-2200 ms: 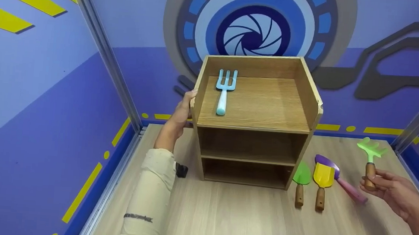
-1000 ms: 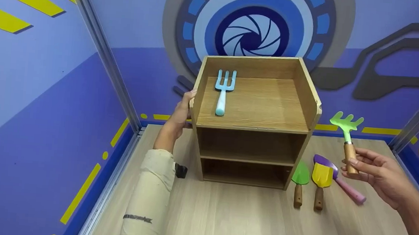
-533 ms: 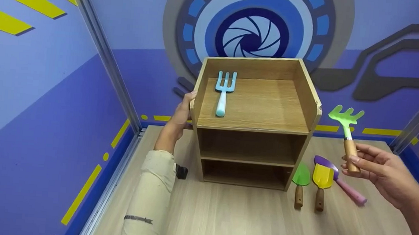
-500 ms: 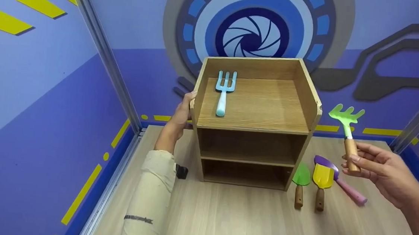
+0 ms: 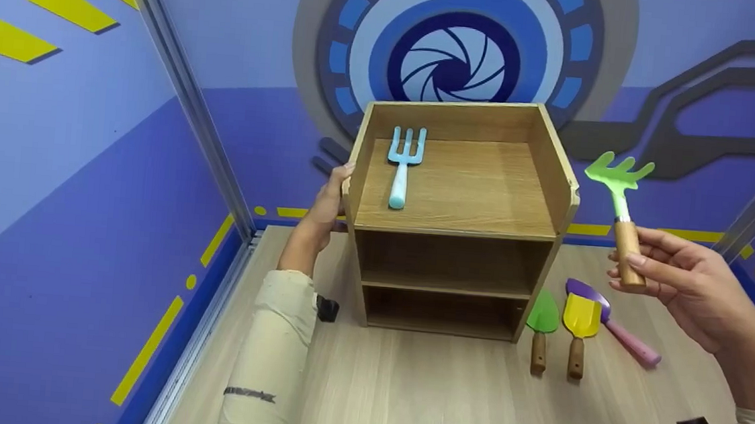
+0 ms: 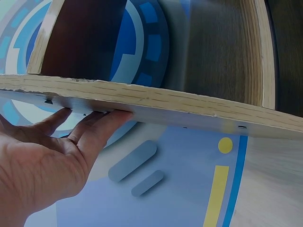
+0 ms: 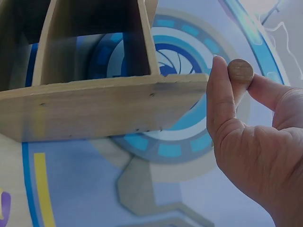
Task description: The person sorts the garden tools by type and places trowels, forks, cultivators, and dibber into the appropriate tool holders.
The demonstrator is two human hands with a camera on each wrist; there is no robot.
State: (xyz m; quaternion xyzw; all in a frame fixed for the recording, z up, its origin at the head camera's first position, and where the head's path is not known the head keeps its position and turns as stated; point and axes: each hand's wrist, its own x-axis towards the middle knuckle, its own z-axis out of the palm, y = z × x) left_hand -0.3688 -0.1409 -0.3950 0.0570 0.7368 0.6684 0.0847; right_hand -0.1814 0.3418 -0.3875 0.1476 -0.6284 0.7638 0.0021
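A small wooden shelf (image 5: 456, 283) stands in the middle, its top tray bearing a light blue hand fork (image 5: 404, 167) on the left. My left hand (image 5: 326, 201) touches the shelf's left side; in the left wrist view the fingertips (image 6: 124, 115) of extended fingers rest against the panel. Right of the shelf, my right hand (image 5: 689, 277) pinches a green hand rake (image 5: 626, 225) by its wooden handle, tines up, raised above the table. In the right wrist view only the round handle end (image 7: 240, 72) shows between thumb and fingers.
On the table (image 5: 403, 396), right of the shelf, lie a green trowel (image 5: 543, 313), a yellow shovel (image 5: 582, 317) and a purple trowel (image 5: 630, 341) with a pink handle. A patterned blue wall (image 5: 242, 127) rises behind the shelf.
My right hand has carried the green rake left and upward, closer to the shelf's top right edge. My left hand and the blue fork have stayed in place.
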